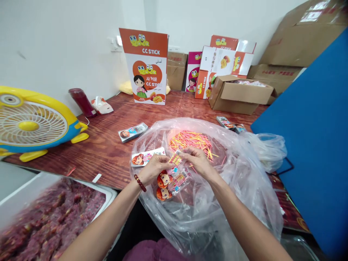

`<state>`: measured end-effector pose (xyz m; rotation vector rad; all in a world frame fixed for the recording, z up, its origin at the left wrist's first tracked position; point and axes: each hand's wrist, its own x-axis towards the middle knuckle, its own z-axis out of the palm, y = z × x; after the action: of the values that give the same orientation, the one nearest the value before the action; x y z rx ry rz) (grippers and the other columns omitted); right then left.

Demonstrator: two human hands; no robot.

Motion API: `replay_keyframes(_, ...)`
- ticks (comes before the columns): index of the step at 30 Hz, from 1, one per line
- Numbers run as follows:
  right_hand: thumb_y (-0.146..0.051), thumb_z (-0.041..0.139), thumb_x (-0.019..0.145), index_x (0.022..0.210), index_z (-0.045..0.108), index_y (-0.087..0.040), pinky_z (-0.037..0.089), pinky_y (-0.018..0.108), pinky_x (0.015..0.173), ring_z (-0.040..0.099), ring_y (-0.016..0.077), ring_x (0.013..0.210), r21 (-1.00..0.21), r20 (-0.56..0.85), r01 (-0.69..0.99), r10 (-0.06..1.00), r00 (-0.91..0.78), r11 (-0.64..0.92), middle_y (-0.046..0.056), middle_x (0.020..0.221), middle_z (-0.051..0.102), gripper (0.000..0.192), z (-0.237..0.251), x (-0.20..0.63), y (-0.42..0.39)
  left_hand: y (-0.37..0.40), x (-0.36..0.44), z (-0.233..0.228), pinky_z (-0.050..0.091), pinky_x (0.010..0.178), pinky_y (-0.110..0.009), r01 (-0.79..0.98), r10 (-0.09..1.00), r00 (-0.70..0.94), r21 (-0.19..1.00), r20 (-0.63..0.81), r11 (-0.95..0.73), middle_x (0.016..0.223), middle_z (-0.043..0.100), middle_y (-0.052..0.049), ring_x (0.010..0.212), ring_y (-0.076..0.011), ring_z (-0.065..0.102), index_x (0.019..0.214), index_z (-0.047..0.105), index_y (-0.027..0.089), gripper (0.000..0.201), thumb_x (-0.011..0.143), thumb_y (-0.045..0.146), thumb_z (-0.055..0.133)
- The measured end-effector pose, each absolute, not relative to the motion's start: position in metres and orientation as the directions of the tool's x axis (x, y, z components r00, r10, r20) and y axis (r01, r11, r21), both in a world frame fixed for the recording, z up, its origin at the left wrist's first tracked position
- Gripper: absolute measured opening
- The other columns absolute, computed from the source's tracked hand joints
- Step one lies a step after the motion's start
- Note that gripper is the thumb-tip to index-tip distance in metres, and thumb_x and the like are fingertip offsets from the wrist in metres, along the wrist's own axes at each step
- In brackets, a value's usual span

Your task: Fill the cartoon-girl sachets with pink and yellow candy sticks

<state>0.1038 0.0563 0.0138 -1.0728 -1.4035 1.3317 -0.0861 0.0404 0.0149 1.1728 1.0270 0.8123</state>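
**Both hands on a candy-stick packet over the open bag**

The left hand (153, 167) and the right hand (197, 160) meet above a large clear plastic bag (217, 203) that lies open at the near edge of the wooden surface (108, 145). Between their fingertips they pinch a small bundle of sticks (175, 158), yellow and pink, each hand grasping one end. Just below the left hand, and partly under it, hang two printed packets (171, 183) with cartoon faces, apparently gripped by the same hand's lower fingers. A bead bracelet (140, 183) circles the left wrist.

Inside the bag, just beyond the hands, lies a loose heap of pink and yellow sticks (191, 142). A flat packet (146, 156) rests on the surface touching the bag's left side, and another packet (133, 132) lies a little farther back.

At the left edge stands a yellow fan (32, 125); near it, against the wall, a dark red bottle (81, 102). Toward the far edge stands an upright CC Stick display box (146, 67), with an open cardboard carton (239, 95) to its right. A blue board (312, 145) leans along the right edge. At the near left corner, below the surface, a white tray (107, 194) holds reddish-purple shreds.
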Motion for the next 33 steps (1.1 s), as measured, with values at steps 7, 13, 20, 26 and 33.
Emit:
replay_keyframes(7, -0.033, 0.067, 0.079, 0.095, 0.064, -0.022, 0.046, 0.024, 0.066, 0.058, 0.0123, 0.073, -0.948, 0.251, 0.169, 0.96, -0.127, 0.27, 0.001, 0.093, 0.066, 0.02, 0.026, 0.114, 0.054, 0.041, -0.091, 0.008, 0.033, 0.051, -0.021, 0.091, 0.92, 0.334, 0.978, -0.207, 0.188, 0.054, 0.054, 0.003, 0.05, -0.0074, 0.044, 0.059, 0.062, 0.012, 0.032, 0.062, 0.039, 0.078)
replay_keyframes(13, -0.032, 0.064, 0.077, 0.069, 0.059, -0.019, 0.036, 0.022, 0.05, 0.049, 0.0094, 0.052, -0.965, 0.076, 0.219, 0.956, -0.282, 0.141, -0.004, 0.059, 0.054, 0.016, 0.015, 0.109, 0.058, 0.045, -0.104, 0.011, 0.036, 0.053, -0.022, 0.27, 0.886, 0.427, 0.961, -0.181, 0.066, 0.06, 0.057, 0.002, 0.054, -0.0097, 0.047, 0.069, 0.064, 0.013, 0.028, 0.072, 0.04, 0.069)
replay_keyframes(20, -0.027, 0.06, 0.078, 0.07, 0.056, -0.02, 0.032, 0.022, 0.047, 0.05, 0.0113, 0.046, -0.893, -0.145, 0.45, 0.954, -0.261, -0.013, -0.005, 0.052, 0.055, 0.011, -0.028, 0.122, 0.043, 0.03, -0.109, -0.011, 0.047, 0.083, -0.034, 0.659, 0.907, 0.418, 0.704, -0.047, -0.267, 0.105, 0.071, -0.009, 0.095, -0.0246, 0.065, 0.109, 0.065, 0.018, 0.029, 0.085, 0.034, 0.059)
replay_keyframes(26, -0.029, 0.057, 0.084, 0.079, 0.064, -0.02, 0.032, 0.024, 0.059, 0.056, 0.0139, 0.066, -0.616, 0.056, 0.761, 0.976, -0.212, 0.201, 0.0, 0.07, 0.064, 0.013, -0.027, 0.158, 0.044, 0.015, -0.099, -0.025, 0.042, 0.095, -0.044, 0.76, 0.868, 0.496, 0.478, 0.011, -0.44, 0.116, 0.068, -0.011, 0.112, -0.0307, 0.058, 0.116, 0.063, 0.021, 0.033, 0.083, 0.025, 0.062)
replay_keyframes(33, -0.019, 0.045, 0.089, 0.086, 0.065, -0.017, 0.036, 0.028, 0.074, 0.058, 0.0198, 0.087, -0.342, 0.119, 0.937, 0.993, -0.026, 0.065, 0.01, 0.094, 0.067, 0.02, -0.014, 0.203, 0.104, 0.058, -0.13, -0.015, 0.042, 0.09, -0.044, 0.906, 0.934, 0.313, 0.242, 0.171, -0.347, 0.114, 0.068, -0.014, 0.107, -0.0318, 0.058, 0.116, 0.063, 0.018, 0.03, 0.094, 0.027, 0.045)
